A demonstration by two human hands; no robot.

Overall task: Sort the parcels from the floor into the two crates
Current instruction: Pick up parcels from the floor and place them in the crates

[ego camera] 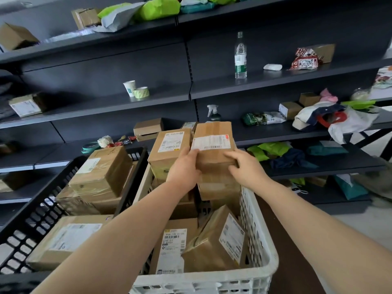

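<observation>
The parcel (pixel 214 149) lies between both sets of fingers, on top of the pile at the far end of the white crate (pixel 262 234). The left hand (pixel 184 169) pinches its left edge. The right hand (pixel 244 166) curls around the near right corner, probably steadying it on this high pile. The black crate (pixel 130 187) stands left of the fingers.

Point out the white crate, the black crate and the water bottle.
white crate (pixel 254 230), head view, on its right wall.
black crate (pixel 31 230), head view, on its left wall.
water bottle (pixel 240 62), head view, on its label.
</observation>
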